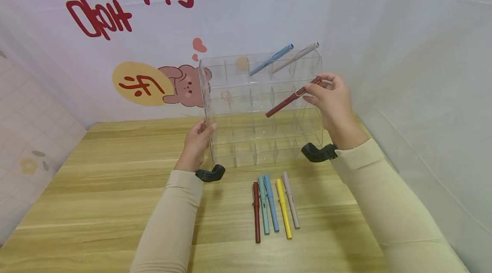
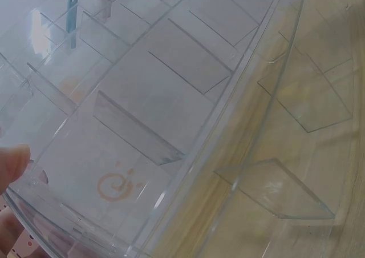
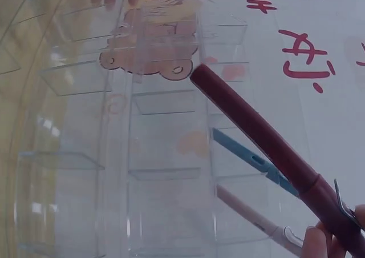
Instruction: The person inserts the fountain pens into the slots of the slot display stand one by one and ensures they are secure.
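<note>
On table (image 1: 115, 204), head view only: five pens (image 1: 272, 207)

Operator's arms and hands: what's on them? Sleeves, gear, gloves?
Plain cream long sleeves down to both wrists. Each wrist carries a dark, near-black, bent unit with small holes; no cables visible. Left hand and right hand are bare, no gloves.

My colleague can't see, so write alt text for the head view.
Right hand holds a dark red pen in front of a clear divided rack; left hand grips the rack's side. A blue pen and a pale pen lean in the top tier; five more pens lie on the table.
</note>
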`<state>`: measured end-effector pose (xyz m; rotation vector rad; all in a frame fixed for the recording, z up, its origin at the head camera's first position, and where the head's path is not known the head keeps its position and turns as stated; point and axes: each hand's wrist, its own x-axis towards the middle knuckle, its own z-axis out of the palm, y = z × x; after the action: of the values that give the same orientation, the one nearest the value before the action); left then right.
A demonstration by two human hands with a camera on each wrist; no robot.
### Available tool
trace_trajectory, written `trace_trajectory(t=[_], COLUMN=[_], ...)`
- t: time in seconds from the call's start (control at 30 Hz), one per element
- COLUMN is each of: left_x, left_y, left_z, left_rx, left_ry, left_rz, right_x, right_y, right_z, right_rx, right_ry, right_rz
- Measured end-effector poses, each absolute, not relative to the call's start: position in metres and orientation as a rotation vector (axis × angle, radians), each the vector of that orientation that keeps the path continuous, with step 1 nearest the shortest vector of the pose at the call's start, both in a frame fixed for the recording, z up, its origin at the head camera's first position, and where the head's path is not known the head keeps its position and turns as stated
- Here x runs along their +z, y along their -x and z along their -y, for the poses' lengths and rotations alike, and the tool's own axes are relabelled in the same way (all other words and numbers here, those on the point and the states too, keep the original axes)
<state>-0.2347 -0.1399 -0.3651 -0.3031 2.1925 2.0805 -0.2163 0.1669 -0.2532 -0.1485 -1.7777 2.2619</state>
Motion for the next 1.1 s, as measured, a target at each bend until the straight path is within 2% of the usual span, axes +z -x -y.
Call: trace_trajectory(t=[0.4,1.1], left_x=[-0.365,-0.366], left_y=[0.235,0.236], left_z=[0.139,0.138], left_rx=[2.073,2.076], left_ry=[0.297,0.298], left_rz=[-2.201,-2.207], right_x=[-0.245,-0.279], right_y=[0.242,0.272], right_z=[-0.151,-0.125], right_rx=[2.286,2.181], right_ry=[0.232,0.289], right_rz=[1.552,1.655])
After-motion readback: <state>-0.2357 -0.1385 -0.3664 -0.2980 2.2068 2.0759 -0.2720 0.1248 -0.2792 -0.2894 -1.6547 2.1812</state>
